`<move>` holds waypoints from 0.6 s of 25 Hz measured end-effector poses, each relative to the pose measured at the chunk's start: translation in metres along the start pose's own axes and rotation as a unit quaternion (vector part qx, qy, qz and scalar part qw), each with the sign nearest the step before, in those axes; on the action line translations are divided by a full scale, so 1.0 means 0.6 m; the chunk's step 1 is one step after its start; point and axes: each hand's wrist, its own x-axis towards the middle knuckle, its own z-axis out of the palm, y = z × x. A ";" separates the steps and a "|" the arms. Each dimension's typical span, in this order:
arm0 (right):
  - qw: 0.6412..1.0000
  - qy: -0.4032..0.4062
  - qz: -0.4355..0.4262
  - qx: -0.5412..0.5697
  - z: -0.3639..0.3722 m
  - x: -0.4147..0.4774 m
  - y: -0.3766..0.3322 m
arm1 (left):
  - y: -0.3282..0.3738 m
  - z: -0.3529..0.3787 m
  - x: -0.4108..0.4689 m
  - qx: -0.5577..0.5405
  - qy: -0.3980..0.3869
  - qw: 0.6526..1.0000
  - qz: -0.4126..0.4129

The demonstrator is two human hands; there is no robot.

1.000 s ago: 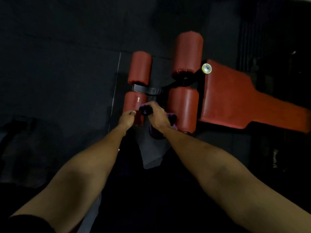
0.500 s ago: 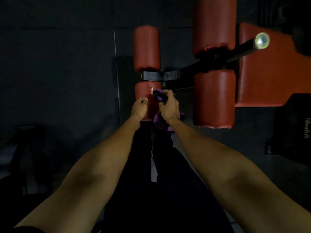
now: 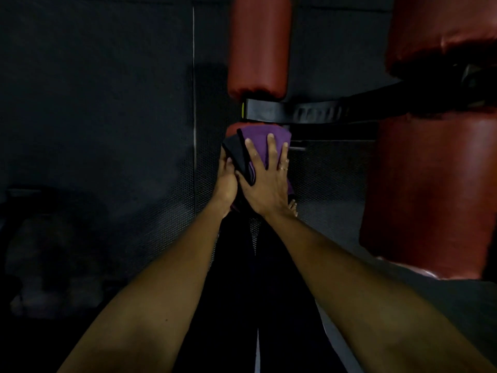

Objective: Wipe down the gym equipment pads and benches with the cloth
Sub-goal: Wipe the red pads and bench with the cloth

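A purple cloth point(image 3: 265, 141) with a black edge is draped over the near small red roller pad point(image 3: 230, 130), which it almost fully hides. My right hand point(image 3: 266, 181) lies flat on the cloth with fingers spread, pressing it onto the pad. My left hand point(image 3: 227, 181) grips the pad's left side and the cloth's black edge. Beyond a black frame bar point(image 3: 290, 113) stands the far small red roller pad point(image 3: 258, 47). A large red roller pad point(image 3: 435, 195) is at the right, and another one point(image 3: 443, 33) sits above it.
Dark rubber floor tiles point(image 3: 107, 103) with a pale seam line lie to the left. A dim, dark object point(image 3: 48, 238) sits at the lower left. My dark-clothed legs point(image 3: 255, 305) fill the space between my forearms.
The camera has moved in close to the small pads. My right hand has spread the bunched cloth flat over the near small pad. My left hand stays on that pad's left side.
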 end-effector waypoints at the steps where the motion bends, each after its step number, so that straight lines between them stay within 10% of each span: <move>1: 1.000 0.000 -0.011 0.006 -0.009 0.012 0.007 | -0.004 -0.002 0.006 -0.014 -0.007 1.000 -0.002; 8: 0.972 -0.018 0.085 0.217 -0.033 0.019 0.046 | 0.008 -0.016 0.015 -0.016 -0.038 0.990 -0.133; 11: 0.933 -0.076 0.263 0.234 0.030 -0.099 0.095 | 0.002 -0.013 0.007 -0.026 -0.011 0.986 -0.163; 15: 0.974 -0.064 0.133 0.169 -0.009 -0.138 0.053 | -0.080 -0.012 0.054 -0.024 0.053 0.991 -0.120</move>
